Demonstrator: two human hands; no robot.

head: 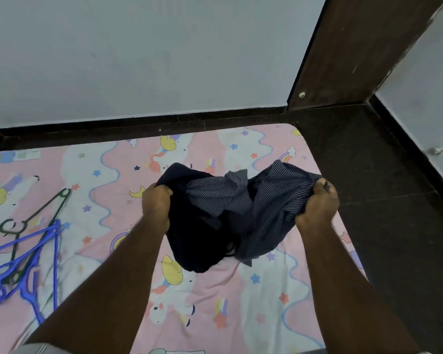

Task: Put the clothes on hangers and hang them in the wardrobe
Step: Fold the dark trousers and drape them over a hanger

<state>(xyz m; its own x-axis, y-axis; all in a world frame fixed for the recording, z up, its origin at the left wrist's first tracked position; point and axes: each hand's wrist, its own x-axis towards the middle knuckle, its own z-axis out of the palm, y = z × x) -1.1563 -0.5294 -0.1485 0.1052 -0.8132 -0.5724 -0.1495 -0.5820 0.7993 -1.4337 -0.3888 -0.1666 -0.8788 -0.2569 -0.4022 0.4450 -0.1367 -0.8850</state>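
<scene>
A dark navy garment (228, 213), partly plain and partly thin-striped, hangs bunched between my two hands above the bed. My left hand (156, 203) grips its plain dark edge and my right hand (317, 203) grips its striped edge, both with fingers curled into the cloth. Its lower end droops toward the sheet. On the left of the bed lie several blue hangers (26, 261) tangled with a dark green hanger (44, 210). No wardrobe is in view.
The bed has a pink unicorn-print sheet (202, 302) and sits low against a pale wall. Dark floor (384, 200) runs along its right side. A dark brown wooden panel (348, 52) stands upright in the back right corner.
</scene>
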